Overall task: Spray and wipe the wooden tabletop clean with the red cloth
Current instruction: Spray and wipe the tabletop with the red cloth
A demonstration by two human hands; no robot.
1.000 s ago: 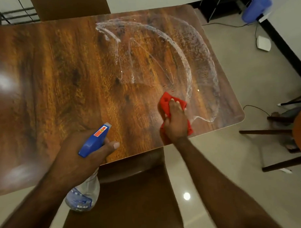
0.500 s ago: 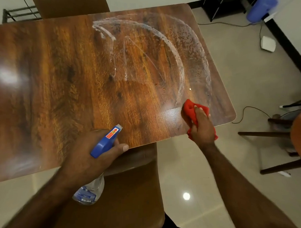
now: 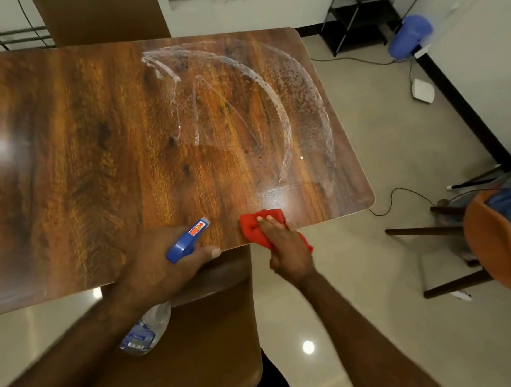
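Note:
The wooden tabletop (image 3: 108,146) fills the upper left, with curved whitish streaks of spray across its right half. My right hand (image 3: 285,247) presses the red cloth (image 3: 254,225) flat on the table's near edge, part of the cloth hanging past the edge. My left hand (image 3: 161,263) holds a clear spray bottle with a blue trigger head (image 3: 186,242), its nozzle pointing up-right over the near edge, close to the left of the cloth. The bottle's body (image 3: 147,330) hangs below the table edge.
A brown chair (image 3: 196,354) stands tucked under the near edge, right below my hands. Another chair back (image 3: 103,19) rises behind the table. To the right are an orange chair (image 3: 493,243), floor cables (image 3: 393,200), a black rack (image 3: 366,13) and a blue appliance (image 3: 411,34).
My right hand slid the red cloth right along the near edge, then back left toward the spray bottle. The left hand has kept its hold on the bottle.

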